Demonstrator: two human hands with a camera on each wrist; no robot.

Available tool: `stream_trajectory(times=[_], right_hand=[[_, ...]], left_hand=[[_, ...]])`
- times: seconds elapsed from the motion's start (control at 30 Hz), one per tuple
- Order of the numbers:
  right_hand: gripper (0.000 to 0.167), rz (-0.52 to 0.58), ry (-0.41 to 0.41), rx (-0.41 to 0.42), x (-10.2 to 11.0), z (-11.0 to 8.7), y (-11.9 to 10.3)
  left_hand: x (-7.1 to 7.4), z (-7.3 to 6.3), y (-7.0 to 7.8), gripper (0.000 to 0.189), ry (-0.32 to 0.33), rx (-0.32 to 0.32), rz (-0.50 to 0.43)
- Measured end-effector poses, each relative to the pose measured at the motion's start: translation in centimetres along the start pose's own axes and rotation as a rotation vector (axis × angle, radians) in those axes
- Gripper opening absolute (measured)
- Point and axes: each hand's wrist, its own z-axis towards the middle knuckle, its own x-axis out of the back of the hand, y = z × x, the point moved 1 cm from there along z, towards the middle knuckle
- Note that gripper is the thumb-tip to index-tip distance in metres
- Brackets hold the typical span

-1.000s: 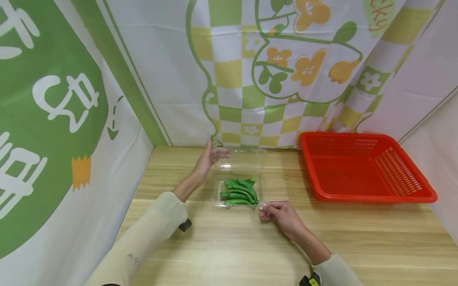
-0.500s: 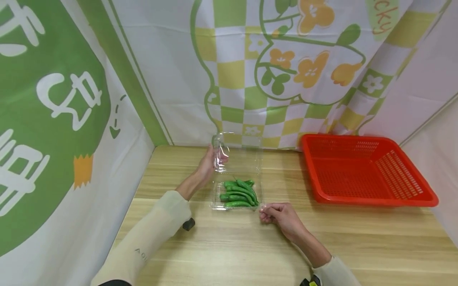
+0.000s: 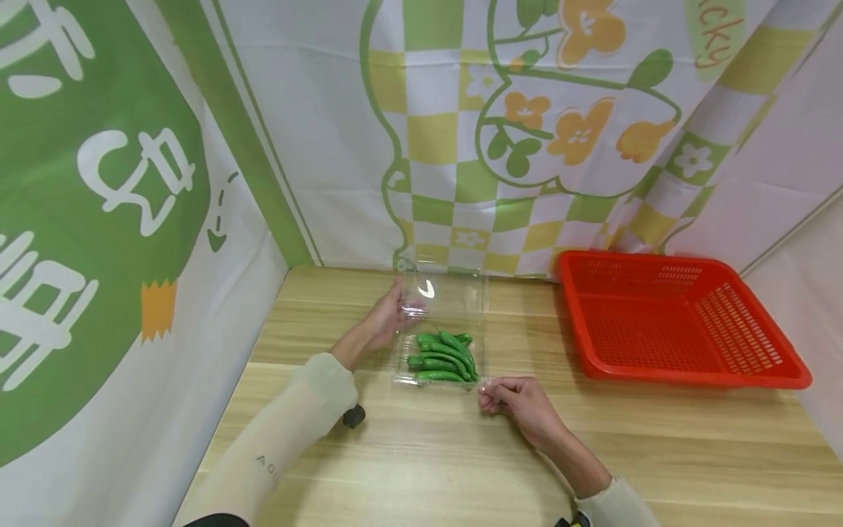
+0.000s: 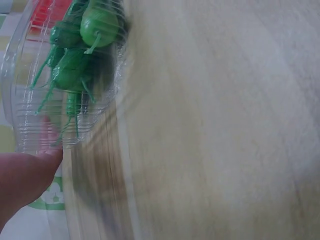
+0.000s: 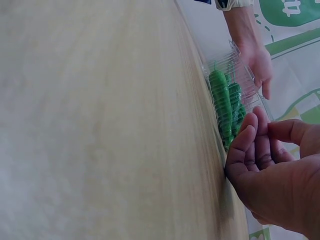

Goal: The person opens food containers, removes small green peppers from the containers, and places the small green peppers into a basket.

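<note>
A clear plastic clamshell box [image 3: 407,380] rests on the wooden table, its lid [image 3: 454,293] raised along the far side. Several green chili peppers [image 3: 444,357] lie in its base. My left hand [image 3: 385,319] is at the lid's left side, fingers extended behind the clear plastic; the left wrist view shows the peppers' stems through the box wall. At the front right corner, my right hand [image 3: 520,406] pinches the box's edge between thumb and curled forefinger. In the right wrist view, the right hand [image 5: 272,165] partly hides the box.
A red plastic basket [image 3: 665,373] with perforated walls stands at the back right of the table [image 3: 421,468]. A printed curtain [image 3: 435,139] hangs behind the table's far edge, and another covers the left side.
The lid has swung up from leaning back and now tips toward the base. My left hand has come nearer with it. My right hand keeps its place at the corner.
</note>
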Motion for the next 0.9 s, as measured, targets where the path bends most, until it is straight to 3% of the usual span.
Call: stream_trajectory(times=[0.23, 0.57, 0.77, 0.9], right_hand=[[0.018, -0.011, -0.004, -0.006, 0.0, -0.2, 0.1], [0.018, -0.012, -0.007, -0.007, -0.2, 0.0, -0.2], [0.019, -0.036, -0.006, -0.009, -0.3, 0.0, -0.3], [0.020, -0.036, -0.014, -0.010, -0.2, 0.0, -0.3]], left_hand=[[-0.1, -0.4, -0.4, 0.077, 0.004, 0.060, 0.006], [0.1, -0.6, -1.2, 0.077, 0.038, 0.108, -0.010], [-0.1, -0.9, -1.4, 0.053, 0.072, 0.088, 0.014], [-0.1, -1.3, -1.5, 0.063, 0.043, 0.059, 0.023]])
